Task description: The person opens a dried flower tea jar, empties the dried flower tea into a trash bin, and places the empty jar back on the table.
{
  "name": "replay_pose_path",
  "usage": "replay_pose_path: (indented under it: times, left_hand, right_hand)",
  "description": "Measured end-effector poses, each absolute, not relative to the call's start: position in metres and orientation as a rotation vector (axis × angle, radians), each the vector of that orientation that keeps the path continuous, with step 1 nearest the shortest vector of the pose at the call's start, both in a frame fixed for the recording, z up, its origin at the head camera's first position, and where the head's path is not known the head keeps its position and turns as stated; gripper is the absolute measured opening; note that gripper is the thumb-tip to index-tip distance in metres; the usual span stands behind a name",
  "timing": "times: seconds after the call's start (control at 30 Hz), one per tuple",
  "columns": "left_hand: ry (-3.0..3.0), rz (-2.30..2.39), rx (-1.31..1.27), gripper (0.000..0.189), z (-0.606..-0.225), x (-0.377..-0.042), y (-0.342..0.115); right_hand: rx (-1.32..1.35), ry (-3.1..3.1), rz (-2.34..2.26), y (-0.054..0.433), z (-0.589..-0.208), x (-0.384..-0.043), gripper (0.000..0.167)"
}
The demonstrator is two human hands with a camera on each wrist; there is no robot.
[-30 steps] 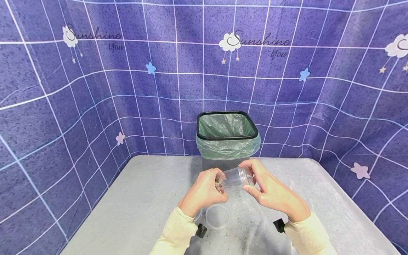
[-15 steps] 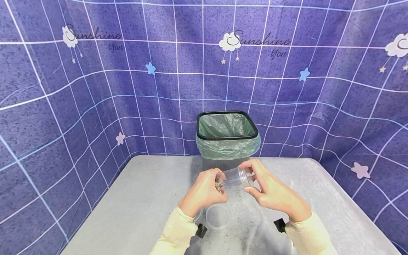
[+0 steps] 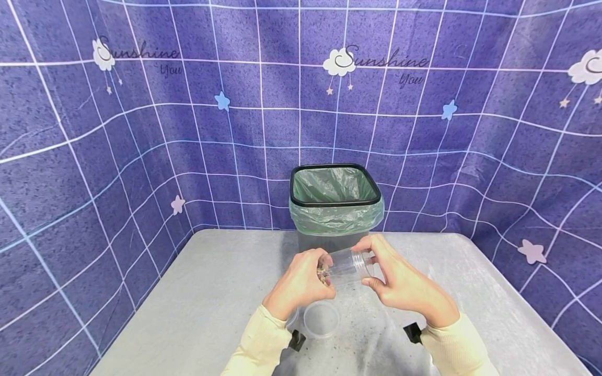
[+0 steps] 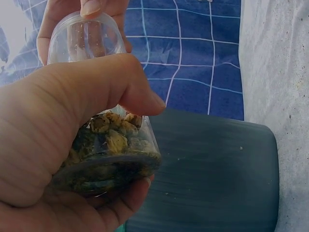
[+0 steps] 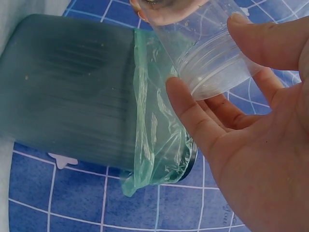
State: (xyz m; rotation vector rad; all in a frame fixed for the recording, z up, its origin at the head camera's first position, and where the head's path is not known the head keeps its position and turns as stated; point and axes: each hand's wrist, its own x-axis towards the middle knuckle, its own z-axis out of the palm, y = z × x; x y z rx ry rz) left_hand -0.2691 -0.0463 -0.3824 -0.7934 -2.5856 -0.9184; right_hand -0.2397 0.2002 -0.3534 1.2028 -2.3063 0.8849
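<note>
Purple-blue grid cloth [image 3: 277, 47] hangs behind and beside a pale grey surface [image 3: 221, 292] scattered with small dark specks. Above it, in front of a bin [image 3: 329, 242] lined with a green bag [image 3: 336, 220], both hands hold a clear jar [image 3: 342, 263], tipped well over with dried buds [image 4: 116, 135] gathered at its base. The left hand [image 3: 301, 279] grips that base, thumb across one side; the right hand [image 3: 400, 279] pinches the ringed end between thumb and fingers. Judging by this, the step in hand is work at the jar's ringed end; whether a lid sits there, I cannot tell. A next move would call for a steady left hold, since the buds look loose. A clear round disc [image 3: 321, 319], perhaps a lid, lies on the surface below, another clear piece [image 3: 292, 316] partly hidden beside it. "Sunshine You" reads twice on the cloth; no label shows on the jar or bin
</note>
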Motion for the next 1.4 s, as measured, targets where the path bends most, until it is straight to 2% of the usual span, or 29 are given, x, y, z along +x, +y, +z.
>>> replay_pose_path:
  times: [0.7,1.07,1.4]
  left_hand:
    - [-2.601,-0.927,-0.782,0.041,-0.3814,-0.2680,-0.0463]
    - [-2.592,-0.925,-0.785,0.041,-0.3808,-0.2674,-0.0456]
    - [-2.603,-0.935,-0.772,0.042,-0.3793,-0.2661,-0.0467]
  right_hand:
    - [1.181,-2.323,0.912,0.1998,-0.3529,-0.2396,0.065]
    - [1.139,-2.321,0.938,0.1999,-0.3524,-0.2398,0.073]
    - [0.952,-2.304,0.920,0.1936,-0.3547,-0.2392,0.054]
